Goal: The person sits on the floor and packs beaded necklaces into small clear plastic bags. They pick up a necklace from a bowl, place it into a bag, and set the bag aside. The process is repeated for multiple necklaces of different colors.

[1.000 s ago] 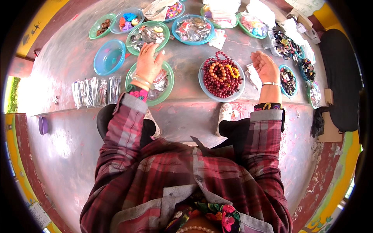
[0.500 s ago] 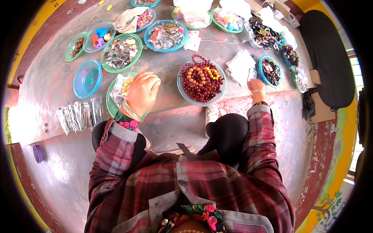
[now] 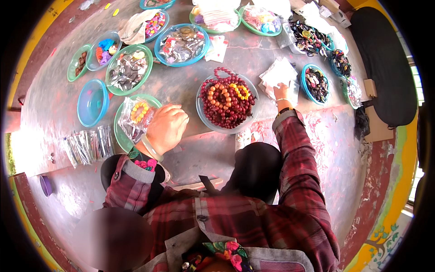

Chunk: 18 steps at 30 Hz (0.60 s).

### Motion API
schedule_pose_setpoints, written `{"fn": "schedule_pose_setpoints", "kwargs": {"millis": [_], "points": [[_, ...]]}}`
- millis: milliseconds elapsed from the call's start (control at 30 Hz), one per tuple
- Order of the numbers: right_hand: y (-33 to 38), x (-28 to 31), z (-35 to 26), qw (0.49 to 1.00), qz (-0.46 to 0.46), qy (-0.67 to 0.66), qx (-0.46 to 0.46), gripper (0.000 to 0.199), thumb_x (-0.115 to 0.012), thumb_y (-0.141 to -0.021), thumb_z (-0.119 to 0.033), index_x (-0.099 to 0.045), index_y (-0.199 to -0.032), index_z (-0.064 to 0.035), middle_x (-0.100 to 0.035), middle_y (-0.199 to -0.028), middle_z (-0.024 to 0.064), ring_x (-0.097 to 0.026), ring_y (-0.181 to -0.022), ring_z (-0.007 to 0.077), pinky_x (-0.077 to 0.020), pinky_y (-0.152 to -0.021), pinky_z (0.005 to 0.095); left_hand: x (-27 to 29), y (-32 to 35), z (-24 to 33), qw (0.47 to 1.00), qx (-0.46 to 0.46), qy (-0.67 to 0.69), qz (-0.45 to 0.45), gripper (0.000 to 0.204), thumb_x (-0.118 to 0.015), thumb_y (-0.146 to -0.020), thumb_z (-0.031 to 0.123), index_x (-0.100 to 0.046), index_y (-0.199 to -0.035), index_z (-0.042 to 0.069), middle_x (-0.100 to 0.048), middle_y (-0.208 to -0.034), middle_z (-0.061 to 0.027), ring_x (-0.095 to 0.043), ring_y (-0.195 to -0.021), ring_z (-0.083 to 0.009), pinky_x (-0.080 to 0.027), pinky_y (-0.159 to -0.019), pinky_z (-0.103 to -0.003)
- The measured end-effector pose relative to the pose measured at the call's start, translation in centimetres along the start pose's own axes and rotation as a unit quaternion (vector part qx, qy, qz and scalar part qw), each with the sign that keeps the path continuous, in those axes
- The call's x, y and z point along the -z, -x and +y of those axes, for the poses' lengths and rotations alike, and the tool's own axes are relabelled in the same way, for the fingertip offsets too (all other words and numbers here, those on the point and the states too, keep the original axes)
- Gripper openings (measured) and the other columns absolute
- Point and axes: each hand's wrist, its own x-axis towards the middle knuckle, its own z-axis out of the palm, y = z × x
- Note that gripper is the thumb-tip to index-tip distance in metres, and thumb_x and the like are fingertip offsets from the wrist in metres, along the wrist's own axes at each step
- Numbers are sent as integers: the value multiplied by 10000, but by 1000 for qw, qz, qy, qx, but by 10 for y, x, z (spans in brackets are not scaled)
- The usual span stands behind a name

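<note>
Over the near right edge of a green bowl (image 3: 118, 131), my left hand (image 3: 166, 128) is closed with its fingers curled; whatever it may hold is hidden. Clear bags and a yellow bead bracelet (image 3: 139, 112) lie in that bowl. My right hand (image 3: 281, 93) rests its outstretched fingers on a stack of white and clear plastic bags (image 3: 272, 75). Between the hands stands a pale bowl (image 3: 202, 119) heaped with dark red bead strings (image 3: 222, 109). An orange-brown bracelet (image 3: 219, 94) and a yellow bracelet (image 3: 241, 91) lie on top.
An empty blue basin (image 3: 92, 103) and a row of slim clear packets (image 3: 89, 146) are at the left. Farther back stand bowls of packaged trinkets, including a blue one (image 3: 182, 44). A blue bowl of dark cords (image 3: 316, 84) is right of the bag stack.
My right hand has moved left from the stack's near right corner onto the bags. My left hand has shifted slightly down, uncovering more of the yellow bracelet. The whole view has shifted a little.
</note>
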Motion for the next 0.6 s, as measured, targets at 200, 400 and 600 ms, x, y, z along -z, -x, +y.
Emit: {"fn": "schedule_pose_setpoints", "kwargs": {"millis": [200,400,600], "points": [[-4,-10,-8,1000,3,11,8,323,-628,-726,-287,-667,-975,-85,-640,-961,195,-611,-933,338,-470,-832,400,-14,0,-6,999,7,1,-38,115,-568,-796,128,-589,-824,18,-612,-855,-135,-567,-939,-336,-423,-869,-421],[-2,-3,-15,1000,-27,4,-17,231,-582,-755,-273,-696,-878,-115,-650,-863,188,-638,-833,343,-499,-755,411,-18,-4,-7,999,4,-6,-54,109,-575,-792,113,-597,-830,14,-613,-858,-130,-568,-933,-322,-435,-852,-407],[-5,-13,3,997,46,18,56,220,-577,-755,-293,-699,-843,-133,-649,-839,181,-637,-812,349,-500,-728,421,-22,-5,-8,998,-6,-6,-55,108,-573,-793,121,-589,-822,19,-609,-856,-135,-566,-935,-330,-432,-853,-414]]}}
